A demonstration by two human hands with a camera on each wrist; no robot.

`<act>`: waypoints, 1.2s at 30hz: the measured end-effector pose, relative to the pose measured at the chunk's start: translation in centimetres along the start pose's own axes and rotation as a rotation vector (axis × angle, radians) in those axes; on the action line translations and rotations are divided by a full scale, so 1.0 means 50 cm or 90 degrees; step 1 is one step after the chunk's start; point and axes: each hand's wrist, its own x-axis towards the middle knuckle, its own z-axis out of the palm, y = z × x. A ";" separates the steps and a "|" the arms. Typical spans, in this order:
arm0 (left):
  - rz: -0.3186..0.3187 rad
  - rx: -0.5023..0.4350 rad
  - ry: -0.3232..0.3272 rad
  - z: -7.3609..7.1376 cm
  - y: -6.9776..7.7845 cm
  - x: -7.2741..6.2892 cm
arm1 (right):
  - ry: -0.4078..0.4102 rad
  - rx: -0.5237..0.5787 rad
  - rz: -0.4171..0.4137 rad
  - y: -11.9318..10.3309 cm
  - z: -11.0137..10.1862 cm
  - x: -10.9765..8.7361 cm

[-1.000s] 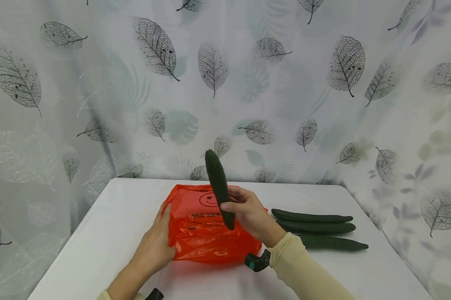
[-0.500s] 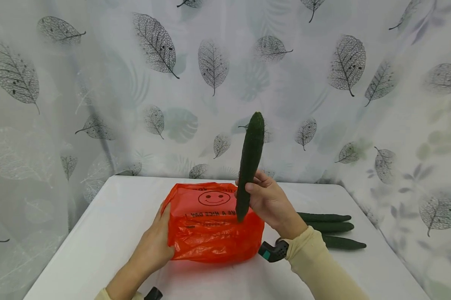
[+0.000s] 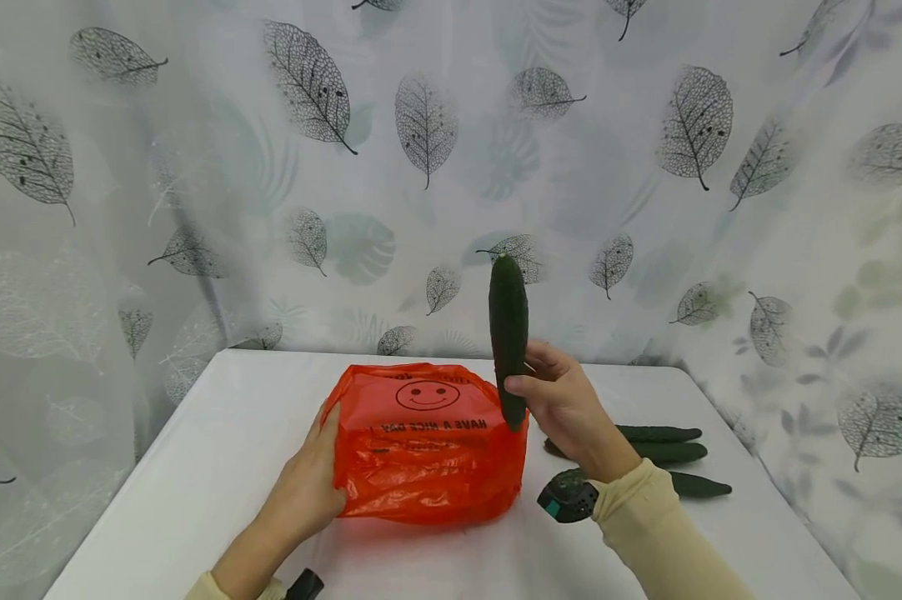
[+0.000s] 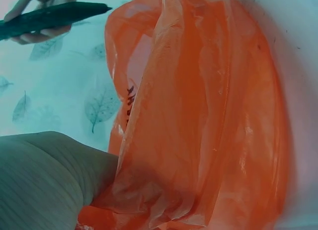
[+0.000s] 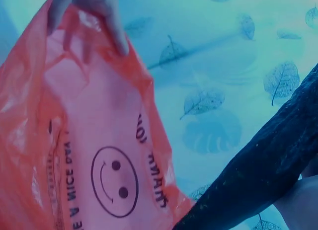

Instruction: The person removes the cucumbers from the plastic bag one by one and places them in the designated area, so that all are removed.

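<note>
A cucumber [image 3: 508, 325] stands nearly upright in my right hand [image 3: 571, 417], pinched between thumb and fingers around its lower part. Its bottom end overlaps the right edge of a red plastic bag [image 3: 428, 471]; touching or apart, I cannot tell from the head view. The bag is printed with a smiley face and mirrored lettering. My left hand [image 3: 301, 487] grips the bag's left side, its fingers over the rim in the right wrist view. In the left wrist view the bag [image 4: 198, 115] fills the middle, with the held cucumber [image 4: 54, 17] at upper left.
Several objects share the white table [image 3: 196, 467]: right of the bag lie three more cucumbers, the back one [image 3: 661, 434], the middle one [image 3: 672, 452] and the front one [image 3: 702, 486], partly behind my right arm. A leaf-patterned curtain [image 3: 451, 208] hangs behind the table.
My right hand has carried the cucumber rightward from before the bag's middle, first rising, then dropping slightly. The cucumber has turned from left-leaning to nearly upright. My left hand stays on the bag.
</note>
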 end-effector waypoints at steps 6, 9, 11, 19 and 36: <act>-0.010 0.000 -0.002 0.003 -0.002 0.002 | 0.008 -0.071 0.004 0.011 -0.019 -0.018; -0.010 -0.001 -0.004 0.005 -0.003 0.002 | 0.023 -0.108 0.017 0.016 -0.030 -0.031; -0.008 -0.001 -0.004 0.006 -0.003 0.003 | 0.028 -0.126 0.019 0.019 -0.038 -0.039; -0.005 0.002 -0.006 0.006 -0.003 0.003 | 0.031 -0.151 0.016 0.025 -0.075 -0.074; 0.008 0.003 -0.009 0.003 -0.004 0.008 | 0.068 -0.207 0.068 0.047 -0.147 -0.146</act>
